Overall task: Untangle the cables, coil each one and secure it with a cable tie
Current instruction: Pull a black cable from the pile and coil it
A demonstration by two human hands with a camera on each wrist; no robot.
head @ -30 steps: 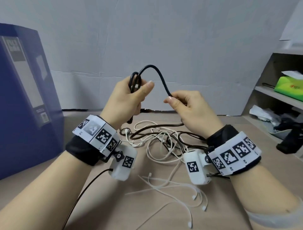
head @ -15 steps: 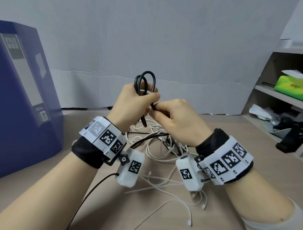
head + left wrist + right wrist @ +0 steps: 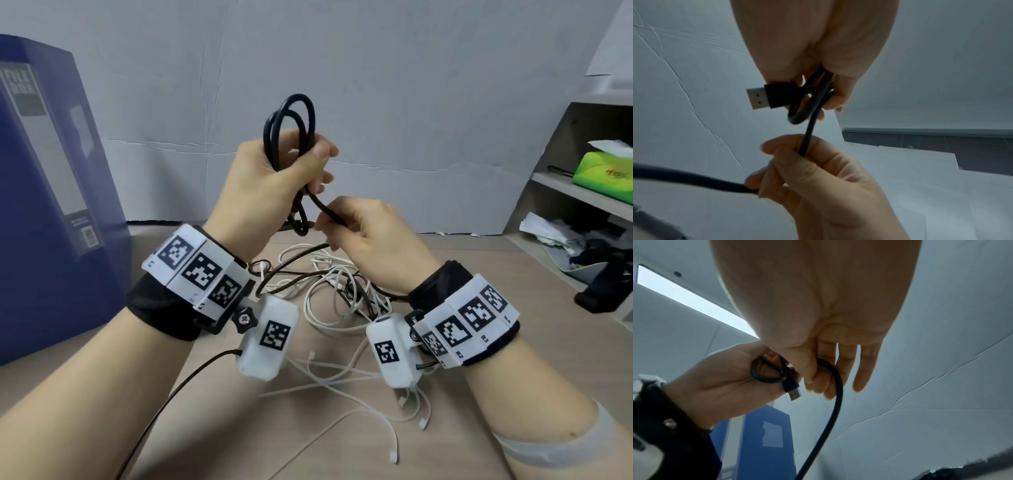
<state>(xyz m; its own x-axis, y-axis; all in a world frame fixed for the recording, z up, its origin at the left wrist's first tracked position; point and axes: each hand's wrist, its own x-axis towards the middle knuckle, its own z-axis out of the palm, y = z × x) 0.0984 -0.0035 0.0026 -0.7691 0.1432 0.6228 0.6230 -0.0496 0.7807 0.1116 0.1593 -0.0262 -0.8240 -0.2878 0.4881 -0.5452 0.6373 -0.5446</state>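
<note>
My left hand (image 3: 305,171) is raised above the table and grips a small coil of black USB cable (image 3: 291,126), its loops standing out above the fist. The cable's USB plug (image 3: 764,97) juts from under the fingers. Just below and to the right, my right hand (image 3: 329,224) pinches the free strand of black cable (image 3: 805,142) between thumb and fingers; the strand curves down from there (image 3: 836,395). A tangle of white and dark cables (image 3: 325,287) lies on the table under both hands. Several loose white cable ties (image 3: 342,380) lie nearer to me.
A blue file box (image 3: 44,205) stands at the left edge of the wooden table (image 3: 462,260). At the right is a shelf unit (image 3: 582,195) holding a green tissue pack (image 3: 606,168) and clutter. White paper covers the wall behind.
The right hand carried an arc of black cable over to the left hand, which took it as another loop. The right hand has since dropped lower along the strand, and the left hand rose.
</note>
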